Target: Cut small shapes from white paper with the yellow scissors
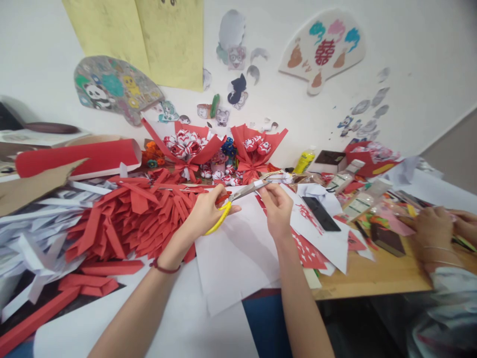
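My left hand (205,211) grips a pair of scissors (220,220) by its yellow handle, the blades pointing right. At the blade tips, my right hand (278,206) pinches a small piece of white paper (258,184) between thumb and fingers. Whether the blades bite into the paper is too small to tell. Under both hands lie white paper sheets (238,263). Left of my left hand rises a heap of folded red paper strips (137,219). White paper strips (40,248) are piled beyond it at the far left.
Two red-wrapped paper bouquets (186,144) stand against the wall. A black phone (320,214) and red cut-paper sheets (307,253) lie right of my hands. A yellow bottle (304,160) stands behind. At the far right are another person's hands (434,228). A red paper roll (78,158) lies back left.
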A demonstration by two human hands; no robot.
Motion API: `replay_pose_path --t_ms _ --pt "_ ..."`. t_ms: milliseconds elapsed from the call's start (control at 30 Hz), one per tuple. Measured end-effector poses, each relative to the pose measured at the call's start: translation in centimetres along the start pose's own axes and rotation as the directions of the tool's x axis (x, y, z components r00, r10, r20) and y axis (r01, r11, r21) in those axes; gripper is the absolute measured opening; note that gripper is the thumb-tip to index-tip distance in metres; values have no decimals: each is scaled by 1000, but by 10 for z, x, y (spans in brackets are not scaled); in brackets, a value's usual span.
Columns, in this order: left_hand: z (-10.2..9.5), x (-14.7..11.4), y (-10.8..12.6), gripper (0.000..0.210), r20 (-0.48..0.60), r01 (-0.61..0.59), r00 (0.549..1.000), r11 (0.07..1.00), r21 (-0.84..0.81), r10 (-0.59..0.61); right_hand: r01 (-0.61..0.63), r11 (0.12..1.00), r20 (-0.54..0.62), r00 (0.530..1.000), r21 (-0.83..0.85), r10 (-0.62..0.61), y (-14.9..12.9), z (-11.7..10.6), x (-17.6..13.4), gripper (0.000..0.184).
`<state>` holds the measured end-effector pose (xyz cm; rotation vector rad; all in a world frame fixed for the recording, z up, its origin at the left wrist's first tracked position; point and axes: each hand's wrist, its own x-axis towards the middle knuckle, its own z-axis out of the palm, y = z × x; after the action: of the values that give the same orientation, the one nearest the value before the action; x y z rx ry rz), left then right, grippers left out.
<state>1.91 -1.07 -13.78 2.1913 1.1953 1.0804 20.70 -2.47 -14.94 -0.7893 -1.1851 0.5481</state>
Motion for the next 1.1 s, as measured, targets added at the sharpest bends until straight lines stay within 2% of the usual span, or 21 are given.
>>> replay_pose_path --t_ms 667,867,1100 --pt "4 -3 4 37 7 12 1000 998 -55 -11 -11 999 -23 1000 33 12 1 6 -4 16" --pt "7 -4 5 35 -1 29 1000 998 -63 -29 -20 1000 -73 997 20 21 1 9 -5 19" --pt "13 -7 8 33 -19 44 999 994 -100 -46 -59 994 -101 993 88 67 5 15 -8 22"
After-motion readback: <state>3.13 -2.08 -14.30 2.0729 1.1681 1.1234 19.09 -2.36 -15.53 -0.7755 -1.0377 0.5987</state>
